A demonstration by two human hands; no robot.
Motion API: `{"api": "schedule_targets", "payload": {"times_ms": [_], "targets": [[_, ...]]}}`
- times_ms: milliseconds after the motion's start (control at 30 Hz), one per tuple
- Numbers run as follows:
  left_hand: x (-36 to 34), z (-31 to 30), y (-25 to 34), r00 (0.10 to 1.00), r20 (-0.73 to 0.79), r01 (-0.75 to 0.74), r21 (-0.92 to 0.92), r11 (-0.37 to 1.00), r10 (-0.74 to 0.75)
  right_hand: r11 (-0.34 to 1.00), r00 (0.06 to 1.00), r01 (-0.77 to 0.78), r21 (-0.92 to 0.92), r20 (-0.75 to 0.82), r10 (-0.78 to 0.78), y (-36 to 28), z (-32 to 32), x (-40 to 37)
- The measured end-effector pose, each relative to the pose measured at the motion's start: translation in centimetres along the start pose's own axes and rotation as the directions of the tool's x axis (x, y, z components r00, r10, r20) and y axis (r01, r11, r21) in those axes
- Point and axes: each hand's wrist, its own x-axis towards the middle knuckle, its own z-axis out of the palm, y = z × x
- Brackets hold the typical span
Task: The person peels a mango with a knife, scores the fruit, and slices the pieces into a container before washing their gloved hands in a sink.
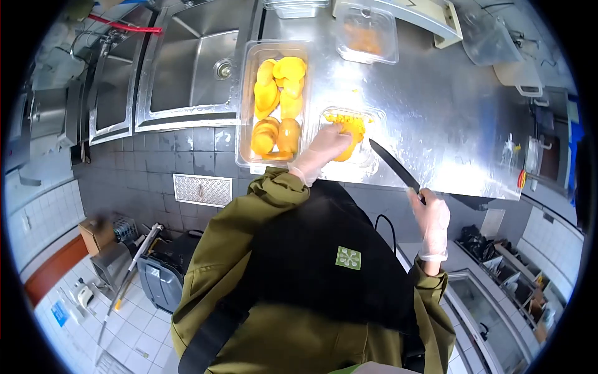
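My right hand (430,216), in a clear glove, is wrapped round the handle of a knife (393,163). Its dark blade points up and left, with the tip just right of a small clear plastic container (377,163). My left hand (328,149), also gloved, reaches over that container and its fingers grip a yellow mango piece (354,129). Small mango cubes (341,117) lie at the container's far side. Left of it, a long clear tub (242,134) holds several peeled mango pieces (290,68).
The steel counter (448,106) extends to the right. At the back stands a clear tub (385,55) with orange-brown contents, near a white appliance (430,19). Steel sinks (193,75) are to the left. A grey bin (163,280) stands on the floor behind left.
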Motion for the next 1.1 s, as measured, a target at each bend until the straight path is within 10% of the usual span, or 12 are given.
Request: {"api": "schedule_targets", "payload": {"times_ms": [167,433,600,1100], "targets": [[-2.1,-6.7,5.3,0.944,-0.328,-0.112,-0.418,0.901,-0.035,0.996,0.999,0.018,0.089,-0.050,-0.014,-0.2,0.3,-0.4],[11.4,-16.4,0.4,0.981,-0.160,0.138,0.184,0.973,-0.109,0.988,1.000,0.017,0.152,0.006,-0.019,-2.2,0.2,-0.5],[9.7,-17.2,-0.1,0.968,-0.184,0.073,0.860,0.505,0.173,0.983,1.000,-0.025,0.181,0.011,0.024,-1.8,1.4,-1.0],[10.2,-13.9,2.6,0.957,-0.285,0.175,0.722,0.669,0.056,0.922,0.999,-0.039,0.386,0.037,0.026,-2.9,2.9,-0.7]]}}
